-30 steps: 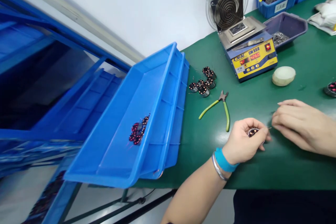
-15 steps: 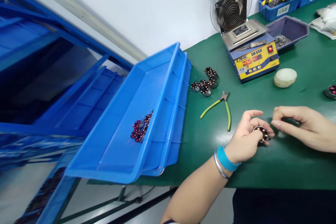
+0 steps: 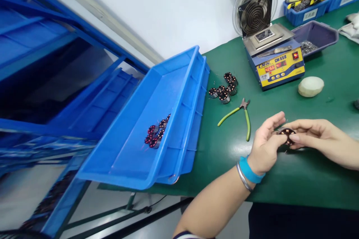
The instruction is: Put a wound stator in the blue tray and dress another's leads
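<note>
A small round motor stator (image 3: 287, 133) with copper windings sits between my two hands, above the front of the green table. My left hand (image 3: 266, 143), with a blue band and a silver bangle at the wrist, grips its left side with the thumb on top. From the right, my right hand (image 3: 322, 138) pinches the same stator between thumb and fingers. Green-handled cutting pliers (image 3: 243, 114) lie spread on the table left of my hands. Beyond them stands a group of several more wound stators (image 3: 224, 97).
Stacked blue trays (image 3: 131, 149) on the left hold several stators (image 3: 153, 136). At the back stand a yellow-and-blue solder pot (image 3: 282, 69), a fan (image 3: 255, 13), a purple scoop bin (image 3: 322, 35) and a blue tool box (image 3: 308, 15). A pale oval lump (image 3: 310, 86) lies right.
My right hand has moved left and taken hold of the stator, which my left hand held alone before. The whole view has shifted slightly.
</note>
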Demonstrator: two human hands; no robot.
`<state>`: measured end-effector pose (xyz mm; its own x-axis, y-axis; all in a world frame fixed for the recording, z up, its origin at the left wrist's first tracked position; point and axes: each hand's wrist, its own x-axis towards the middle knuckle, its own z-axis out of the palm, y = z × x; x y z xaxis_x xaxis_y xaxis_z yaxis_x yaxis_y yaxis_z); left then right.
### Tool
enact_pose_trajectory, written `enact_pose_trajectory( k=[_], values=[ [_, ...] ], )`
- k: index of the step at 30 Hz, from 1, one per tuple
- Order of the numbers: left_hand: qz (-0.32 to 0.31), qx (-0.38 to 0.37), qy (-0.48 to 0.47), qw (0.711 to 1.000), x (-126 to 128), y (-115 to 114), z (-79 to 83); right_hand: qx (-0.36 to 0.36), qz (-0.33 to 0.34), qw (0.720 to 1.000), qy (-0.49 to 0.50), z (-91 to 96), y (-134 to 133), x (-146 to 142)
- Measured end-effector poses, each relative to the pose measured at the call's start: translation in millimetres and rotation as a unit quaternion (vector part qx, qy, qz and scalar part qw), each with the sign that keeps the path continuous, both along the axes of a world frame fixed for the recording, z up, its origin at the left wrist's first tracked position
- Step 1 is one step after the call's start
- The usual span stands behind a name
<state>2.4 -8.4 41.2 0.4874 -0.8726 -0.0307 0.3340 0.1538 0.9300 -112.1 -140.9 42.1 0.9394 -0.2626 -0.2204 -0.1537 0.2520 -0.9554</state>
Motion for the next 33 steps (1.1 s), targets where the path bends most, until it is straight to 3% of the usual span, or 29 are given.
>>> enact_pose_trajectory(
  k=[5,9,14,20,26,31,33],
  values=[
    [0.045,0.083,-0.233,0.968,12.9,8.3,9.1,-0.048,-0.047,0.997,0.023,6.7,-12.3,-1.5],
    [0.019,0.060,-0.238,0.969,16.3,9.3,11.4,-0.077,-0.012,0.997,0.016,5.8,-14.8,-2.1],
    [0.146,0.007,-0.267,0.953,20.9,6.3,13.3,-0.079,0.017,0.996,0.031,3.3,-13.2,-4.9],
    [0.079,0.011,-0.395,0.915,21.4,8.6,19.4,-0.116,0.060,0.991,0.013,3.3,-14.9,-6.8],
    [0.091,0.030,-0.341,0.935,26.4,12.5,26.6,-0.132,-0.022,0.991,0.026,3.3,-22.9,-6.0],
    [-0.050,0.105,-0.241,0.964,23.7,10.6,23.9,-0.149,-0.018,0.989,0.007,1.4,-22.9,-6.8],
    [-0.024,0.082,-0.224,0.971,24.6,9.3,21.5,-0.148,-0.008,0.989,0.005,2.2,-21.9,-7.2]
  ],
)
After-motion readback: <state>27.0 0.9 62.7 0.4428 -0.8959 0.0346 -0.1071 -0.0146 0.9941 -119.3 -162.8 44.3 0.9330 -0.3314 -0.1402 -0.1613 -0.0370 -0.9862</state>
